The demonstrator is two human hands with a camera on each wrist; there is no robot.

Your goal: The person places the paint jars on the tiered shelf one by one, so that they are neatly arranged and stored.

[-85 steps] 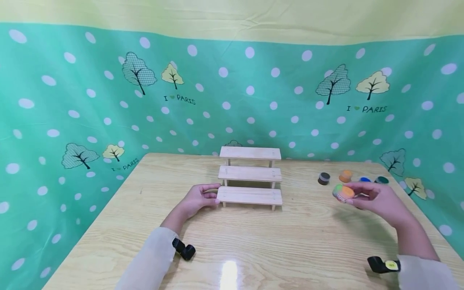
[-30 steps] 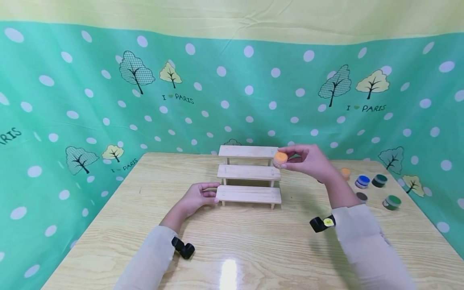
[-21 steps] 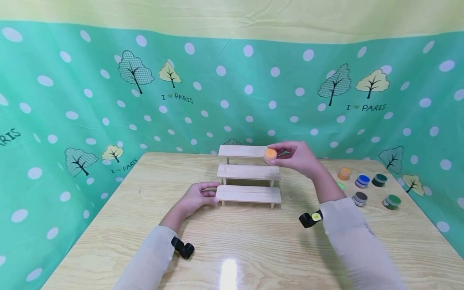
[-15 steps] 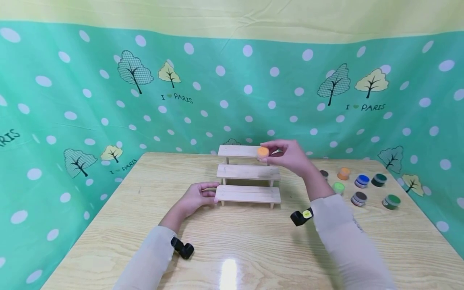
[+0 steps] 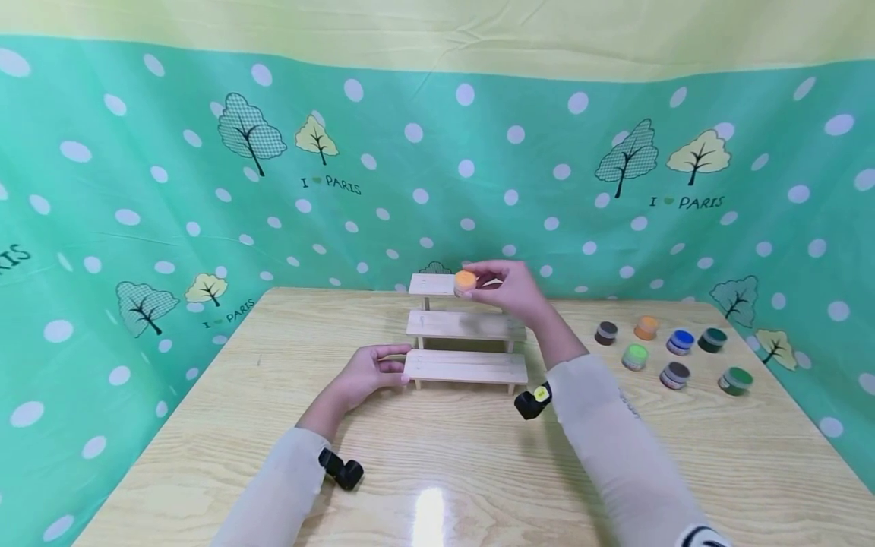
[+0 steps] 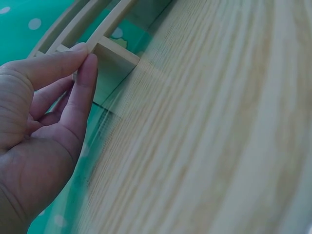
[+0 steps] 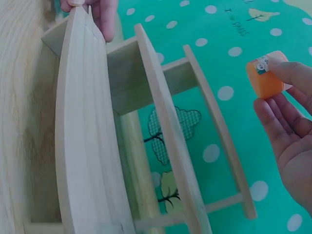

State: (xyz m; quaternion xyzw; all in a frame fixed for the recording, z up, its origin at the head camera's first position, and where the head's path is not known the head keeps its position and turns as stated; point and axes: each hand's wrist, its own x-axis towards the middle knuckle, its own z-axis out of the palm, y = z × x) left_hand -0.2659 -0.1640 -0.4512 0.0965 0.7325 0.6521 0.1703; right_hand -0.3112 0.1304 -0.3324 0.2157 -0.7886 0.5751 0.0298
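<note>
A small three-step wooden stand (image 5: 466, 366) is set on the table. My left hand (image 5: 365, 375) pinches the left end of its lowest step between thumb and fingers, as the left wrist view confirms. My right hand (image 5: 509, 289) holds an orange paint jar (image 5: 465, 282) by its sides, near the top step. In the right wrist view the orange jar (image 7: 265, 75) is apart from the stand, with a label on its side. Whether its base touches the top step is hard to tell from the head view.
Several more paint jars stand on the right of the table: black (image 5: 605, 333), orange (image 5: 645, 327), light green (image 5: 635, 356), blue (image 5: 680, 342), dark brown (image 5: 674, 375), dark green (image 5: 712, 339) and green (image 5: 735, 381). A green dotted curtain (image 5: 383, 167) hangs behind the table.
My right hand has carried the orange jar leftward from the group of jars to the top step of the stand. The left hand has stayed on the lowest step.
</note>
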